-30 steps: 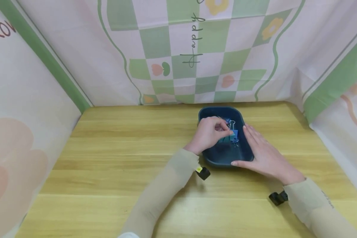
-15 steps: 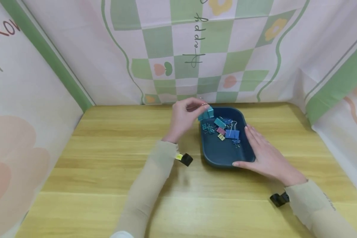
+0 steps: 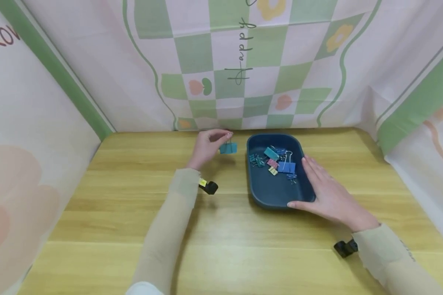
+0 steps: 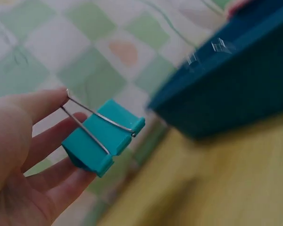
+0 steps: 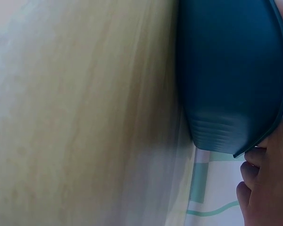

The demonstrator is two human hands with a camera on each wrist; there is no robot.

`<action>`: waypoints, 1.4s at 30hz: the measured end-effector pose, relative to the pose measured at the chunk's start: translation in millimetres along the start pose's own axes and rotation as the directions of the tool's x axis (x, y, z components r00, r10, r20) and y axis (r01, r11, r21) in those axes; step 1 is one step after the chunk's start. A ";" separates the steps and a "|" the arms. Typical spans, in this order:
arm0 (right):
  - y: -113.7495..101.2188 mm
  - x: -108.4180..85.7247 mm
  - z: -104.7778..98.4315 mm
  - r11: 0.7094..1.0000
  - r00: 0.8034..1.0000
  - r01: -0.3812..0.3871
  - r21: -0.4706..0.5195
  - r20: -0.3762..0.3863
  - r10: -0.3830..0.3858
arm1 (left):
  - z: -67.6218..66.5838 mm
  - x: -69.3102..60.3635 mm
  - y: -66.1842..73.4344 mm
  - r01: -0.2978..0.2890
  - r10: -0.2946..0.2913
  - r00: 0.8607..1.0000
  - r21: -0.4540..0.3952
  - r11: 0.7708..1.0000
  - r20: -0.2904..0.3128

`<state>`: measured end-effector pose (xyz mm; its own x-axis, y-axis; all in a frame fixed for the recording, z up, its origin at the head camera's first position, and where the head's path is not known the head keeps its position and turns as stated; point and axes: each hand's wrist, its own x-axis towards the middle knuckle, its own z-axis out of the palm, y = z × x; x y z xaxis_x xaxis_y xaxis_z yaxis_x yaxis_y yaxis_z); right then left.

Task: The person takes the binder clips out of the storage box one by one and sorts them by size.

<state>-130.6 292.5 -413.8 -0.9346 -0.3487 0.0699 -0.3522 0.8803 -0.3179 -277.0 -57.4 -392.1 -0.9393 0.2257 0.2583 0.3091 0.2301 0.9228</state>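
My left hand point(image 3: 206, 148) pinches a large teal binder clip point(image 3: 228, 148) by its wire handles, to the left of a dark blue tray point(image 3: 269, 196). In the left wrist view the teal binder clip point(image 4: 101, 136) hangs from thumb and fingers, its wire arms toward the thumb. My right hand point(image 3: 330, 192) rests at the tray's near right corner, thumb on the front rim and straight fingers along the right side. Inside the tray lie a large blue binder clip point(image 3: 286, 167), a teal one point(image 3: 271, 153), a pink one point(image 3: 272, 163), a yellow one point(image 3: 272, 171) and several small ones.
The wooden table point(image 3: 151, 196) ends at a patterned cloth point(image 3: 229, 82) along the back. More cloth hangs at the left and right sides. The tray stands near the back edge, right of the middle.
My left hand has lifted the teal binder clip out of the tray and carried it left, past the tray's rim. The right hand and the tray have stayed in place.
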 end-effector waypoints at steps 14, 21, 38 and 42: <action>1.5 -1.0 1.6 1.000 1.000 -0.005 0.000 0.000 0.005 | -13.6 0.4 -57.5 0.099 -0.110 0.986 0.089 0.991 0.125; 1.3 -1.5 2.6 1.000 1.000 -0.010 -0.002 -0.003 0.010 | -16.8 2.2 -66.1 0.151 -0.159 0.983 0.081 0.985 0.094; 0.7 -1.2 -1.0 1.000 1.000 -0.016 -0.005 -0.002 0.016 | -5.0 7.0 -4.4 0.015 -0.024 0.994 0.082 0.996 0.108; 0.1 -1.2 0.0 1.000 1.000 -0.015 -0.005 0.002 0.015 | 16.0 2.4 13.0 -0.010 0.002 0.987 0.050 0.999 0.160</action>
<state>-129.5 293.0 -413.9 -0.9397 -0.3361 0.0636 -0.3385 0.8871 -0.3139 -272.8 -38.7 -384.0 -0.9028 0.3744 0.2115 0.3257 0.2743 0.9048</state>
